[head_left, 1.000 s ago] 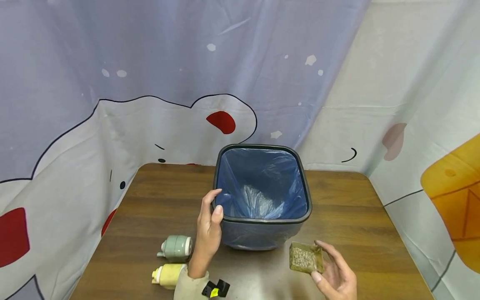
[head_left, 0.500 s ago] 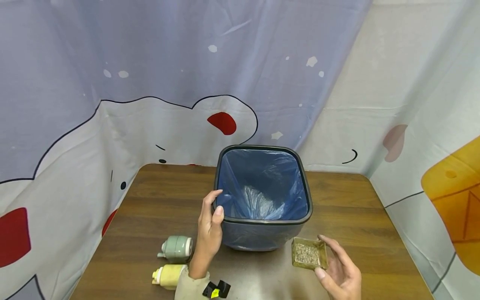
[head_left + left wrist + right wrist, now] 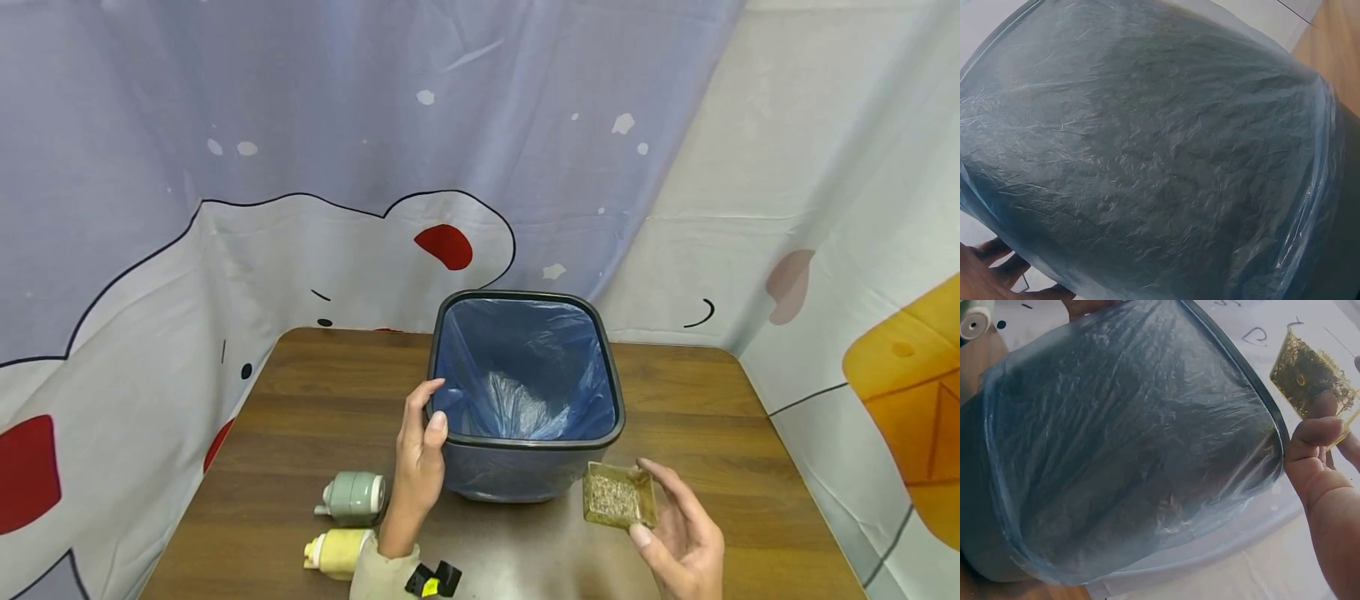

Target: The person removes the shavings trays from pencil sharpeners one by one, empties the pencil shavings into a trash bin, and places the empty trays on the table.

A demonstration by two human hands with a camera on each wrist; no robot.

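Note:
A dark square trash bin (image 3: 517, 475) lined with a thin blue plastic bag (image 3: 525, 358) stands mid-table. My left hand (image 3: 420, 467) grips its rim at the near left corner, index fingertip over the edge and thumb alongside; the left wrist view has mostly the bag-covered side (image 3: 1160, 144), with fingers at lower left. Right of the bin, my right hand (image 3: 686, 533) pinches a small square, see-through yellowish box (image 3: 618, 496) between thumb and fingers. Pale dry flakes coat its inside. The right wrist view has the box (image 3: 1310, 375) just beyond the bin's rim.
To the left of my left forearm, a green bottle (image 3: 352, 498) and a yellow bottle (image 3: 337, 552) lie on their sides on the brown wooden table (image 3: 300, 433). A printed curtain (image 3: 337, 267) hangs behind the table and along its sides.
My right hand has shifted slightly right and upward with the yellowish box, whose tilt has changed a little. The left hand and the bin have stayed in place.

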